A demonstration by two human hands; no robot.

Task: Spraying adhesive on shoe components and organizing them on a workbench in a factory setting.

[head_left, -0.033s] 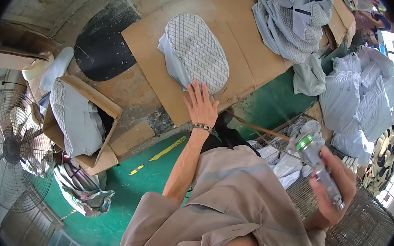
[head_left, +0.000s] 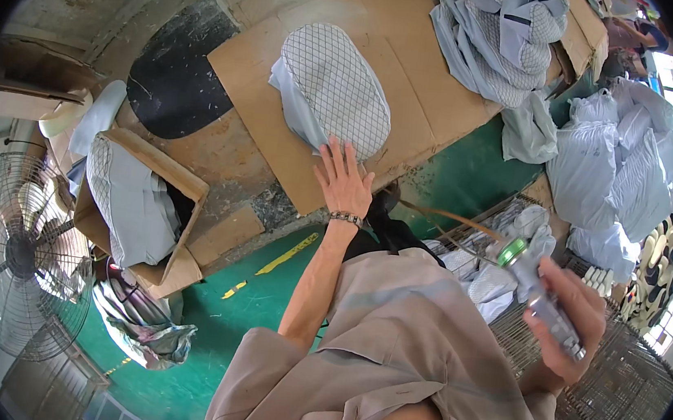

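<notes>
My left hand lies flat with fingers spread on the near end of a rounded white padded piece with a dark diamond grid on top. Pale grey fabric shows along the left side of that piece, which rests on a flat cardboard sheet. Off to the right, away from the table, my right hand is wrapped round a silver-grey hand tool with a green ring at its far end. Near that ring passes an orange-brown hose; whether it joins the tool cannot be made out.
Grey and quilted covers are heaped on the table's far right. A cardboard box of grey pieces stands left, beside a wire-caged fan. White bags and a wire rack are on the right. A black oval lies far left.
My right hand has tilted the tool slightly, its green-ringed end shifting a little left and down. My left hand and the padded piece look unmoved.
</notes>
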